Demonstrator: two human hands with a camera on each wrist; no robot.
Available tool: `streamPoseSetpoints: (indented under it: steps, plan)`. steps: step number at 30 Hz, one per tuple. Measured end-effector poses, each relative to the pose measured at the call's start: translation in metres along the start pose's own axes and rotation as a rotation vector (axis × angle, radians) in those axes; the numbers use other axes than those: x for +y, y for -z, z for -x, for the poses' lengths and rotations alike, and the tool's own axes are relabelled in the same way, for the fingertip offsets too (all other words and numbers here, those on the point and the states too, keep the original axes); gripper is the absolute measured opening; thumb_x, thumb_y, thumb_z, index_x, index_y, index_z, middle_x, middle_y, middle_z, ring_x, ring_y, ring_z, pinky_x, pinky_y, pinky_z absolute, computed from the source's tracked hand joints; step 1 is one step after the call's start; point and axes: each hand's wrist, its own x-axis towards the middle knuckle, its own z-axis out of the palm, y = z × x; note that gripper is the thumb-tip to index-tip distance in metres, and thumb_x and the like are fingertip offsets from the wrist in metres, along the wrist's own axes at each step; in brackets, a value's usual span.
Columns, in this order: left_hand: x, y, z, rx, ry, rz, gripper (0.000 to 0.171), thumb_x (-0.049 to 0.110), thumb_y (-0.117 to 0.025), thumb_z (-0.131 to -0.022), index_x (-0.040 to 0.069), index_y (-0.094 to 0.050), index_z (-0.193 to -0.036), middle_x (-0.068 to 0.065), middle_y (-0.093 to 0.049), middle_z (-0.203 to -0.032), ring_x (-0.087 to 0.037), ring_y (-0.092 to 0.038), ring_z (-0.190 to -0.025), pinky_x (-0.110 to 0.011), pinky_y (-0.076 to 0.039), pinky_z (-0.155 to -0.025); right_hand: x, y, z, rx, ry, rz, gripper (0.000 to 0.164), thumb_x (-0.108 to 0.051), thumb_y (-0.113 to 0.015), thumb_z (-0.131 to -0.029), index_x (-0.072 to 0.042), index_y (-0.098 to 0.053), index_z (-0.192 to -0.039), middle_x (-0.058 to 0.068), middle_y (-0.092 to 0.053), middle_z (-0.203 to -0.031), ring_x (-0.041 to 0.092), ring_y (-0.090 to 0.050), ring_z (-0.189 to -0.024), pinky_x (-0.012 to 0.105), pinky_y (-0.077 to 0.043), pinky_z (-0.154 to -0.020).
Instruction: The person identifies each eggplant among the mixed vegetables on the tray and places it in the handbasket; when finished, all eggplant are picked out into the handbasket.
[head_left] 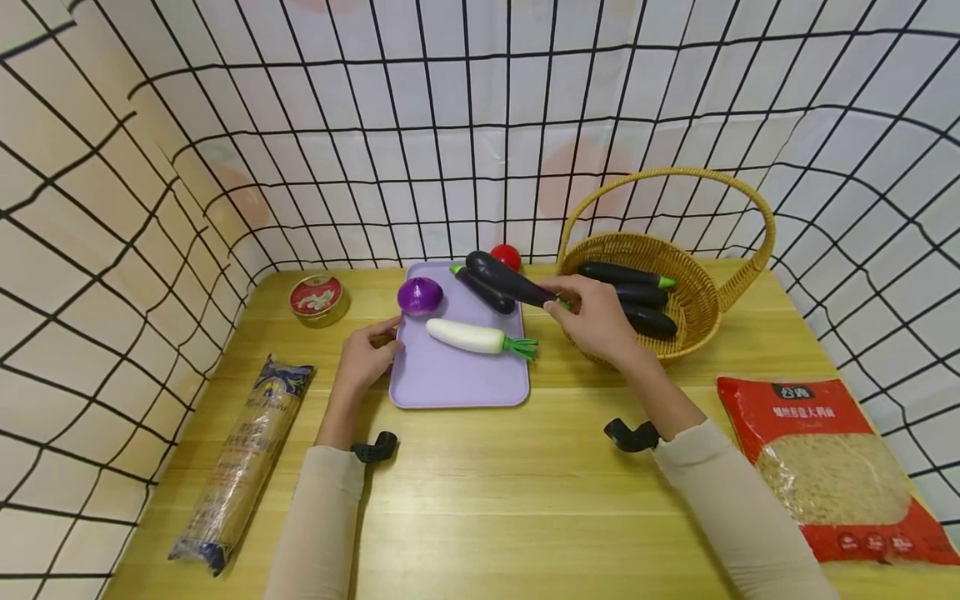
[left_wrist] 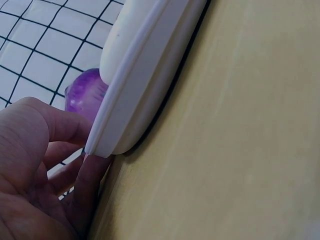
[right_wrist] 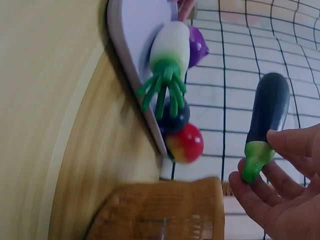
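Note:
My right hand (head_left: 596, 321) pinches a dark purple eggplant (head_left: 501, 277) by its green stem end, holding it above the tray's right side. In the right wrist view the thumb and fingers close round the green cap (right_wrist: 257, 152). My left hand (head_left: 366, 357) grips the left rim of a lilac tray (head_left: 453, 387), thumb and fingers at the edge in the left wrist view. On the tray lie a purple onion (head_left: 420, 297), a white radish (head_left: 465, 336) with green leaves, and another eggplant (head_left: 480, 290), partly covered by the held one.
A wicker basket (head_left: 705, 296) with a tall handle holds three eggplants (head_left: 643, 295) at the right. A red round fruit (head_left: 507, 254) sits behind the tray. A tin (head_left: 318, 301), a noodle packet (head_left: 243, 467) and a red pasta bag (head_left: 832, 475) flank the workspace.

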Motion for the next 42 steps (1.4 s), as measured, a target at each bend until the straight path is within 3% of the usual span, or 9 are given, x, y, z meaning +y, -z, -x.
streamPoseSetpoints:
  steps: [6,17,22,29,42]
  plan:
    - [0.001,0.001,0.000,0.010,-0.019,0.002,0.050,0.016,-0.067,-0.093,0.023,-0.064,-0.143,-0.013,-0.068,-0.118,-0.024,-0.062,-0.092,-0.026,-0.055,-0.065,0.014,0.020,0.016,0.028,0.040,0.030,0.032,-0.014,-0.066,-0.101,-0.012,-0.069,-0.133,0.014,-0.067,-0.132,0.032,-0.062,-0.121,0.051,-0.056,-0.097]
    - [0.001,0.003,0.001,0.008,-0.016,-0.009,0.050,0.017,-0.066,-0.094,0.024,-0.063,-0.143,-0.013,-0.067,-0.119,-0.023,-0.061,-0.093,-0.025,-0.055,-0.066,0.041,0.053,0.041,0.063,-0.017,0.086,0.032,-0.015,-0.064,-0.102,-0.014,-0.069,-0.134,0.017,-0.064,-0.136,0.038,-0.060,-0.122,0.058,-0.052,-0.101]
    - [0.001,0.002,0.001,0.008,-0.010,-0.009,0.049,0.017,-0.067,-0.094,0.024,-0.063,-0.143,-0.013,-0.066,-0.120,-0.023,-0.061,-0.092,-0.026,-0.056,-0.066,0.059,0.068,0.049,0.070,-0.002,0.146,0.031,-0.014,-0.065,-0.101,-0.012,-0.069,-0.131,0.020,-0.066,-0.131,0.042,-0.064,-0.116,0.060,-0.052,-0.096]
    - [0.002,0.001,0.002,0.010,0.001,-0.003,0.050,0.017,-0.067,-0.094,0.024,-0.063,-0.143,-0.012,-0.066,-0.119,-0.023,-0.061,-0.092,-0.026,-0.056,-0.066,0.084,0.083,0.056,0.023,-0.046,0.191,0.032,-0.013,-0.065,-0.100,-0.009,-0.069,-0.131,0.023,-0.064,-0.135,0.046,-0.062,-0.119,0.062,-0.048,-0.097]
    - [0.001,-0.001,0.002,0.015,0.003,-0.013,0.050,0.017,-0.067,-0.094,0.024,-0.064,-0.143,-0.012,-0.066,-0.118,-0.023,-0.060,-0.091,-0.027,-0.055,-0.066,0.098,0.098,0.059,-0.101,-0.070,0.325,0.033,-0.009,-0.062,-0.099,-0.007,-0.068,-0.131,0.029,-0.061,-0.136,0.047,-0.059,-0.119,0.062,-0.048,-0.095]
